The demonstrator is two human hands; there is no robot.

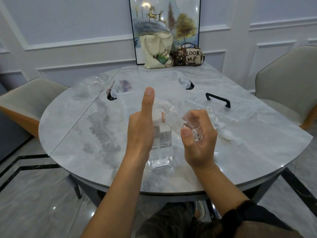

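Observation:
A clear square bottle [162,148] with liquid in it stands on the marble table [96,134] in front of me. Its white cap [157,116] is at the top. My left hand [142,127] is at that cap with the thumb pointing straight up, and a fingertip shows curled round the cap's far side. My right hand [199,136] grips a small clear plastic bottle [173,117] by its base. That bottle is tilted, its other end pointing up and left just above the white cap.
Behind my hands are a clear storage box [171,74] with black latches and its lid [240,110] with a black handle. Another small bottle [209,111] and white pump parts [226,133] lie to the right, clear containers [92,83] far left. A tote bag [154,52], a handbag [190,55] and chairs surround.

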